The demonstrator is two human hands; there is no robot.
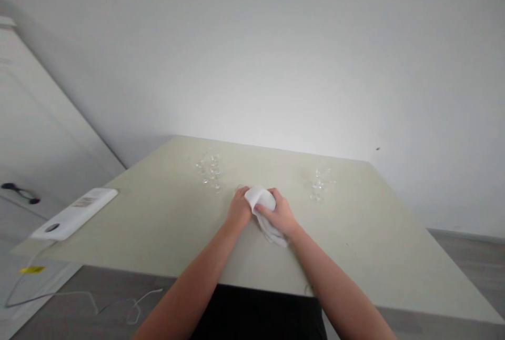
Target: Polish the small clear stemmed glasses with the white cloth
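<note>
Near the middle of the table, my right hand [281, 212] is closed round a bunched white cloth [272, 232], its thumb pressed into the folds. A loose end of the cloth hangs down onto the tabletop. My left hand [240, 208] is closed against the cloth's left side. A faint clear edge of a glass [238, 188] shows beside its fingers; the rest is hidden by hand and cloth. Several clear stemmed glasses [211, 170] stand in a group beyond my left hand. A smaller group of clear glasses [317, 185] stands to the right of my hands.
The pale table [158, 229] reaches to a plain wall [276, 66]. A white power strip-like box [74, 215] lies at the table's left edge, with a cable [59, 293] running to the floor. A white cabinet [43, 119] with a dark handle stands at the left.
</note>
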